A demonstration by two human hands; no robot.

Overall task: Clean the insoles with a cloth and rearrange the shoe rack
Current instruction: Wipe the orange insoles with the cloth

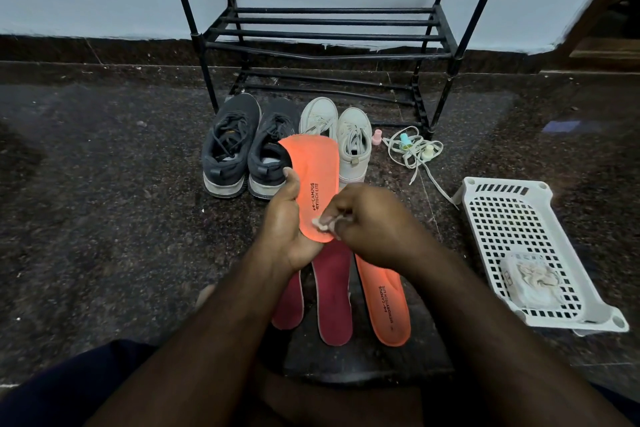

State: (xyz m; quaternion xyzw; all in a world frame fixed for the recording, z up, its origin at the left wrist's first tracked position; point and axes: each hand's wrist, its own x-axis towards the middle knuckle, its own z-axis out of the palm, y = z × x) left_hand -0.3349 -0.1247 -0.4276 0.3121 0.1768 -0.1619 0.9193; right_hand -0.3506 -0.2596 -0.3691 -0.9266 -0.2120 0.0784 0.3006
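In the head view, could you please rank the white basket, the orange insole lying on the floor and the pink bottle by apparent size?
1. white basket
2. orange insole on the floor
3. pink bottle, clearly smallest despite lying farther back.

Orange insole [313, 177] in left hand [287, 229], cloth [323, 224] pinched by right hand [370, 218]

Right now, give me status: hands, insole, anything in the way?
Left hand grips orange insole. Right hand pinches cloth against its heel end. Three insoles on floor below; shoe rack bare, nothing blocking.
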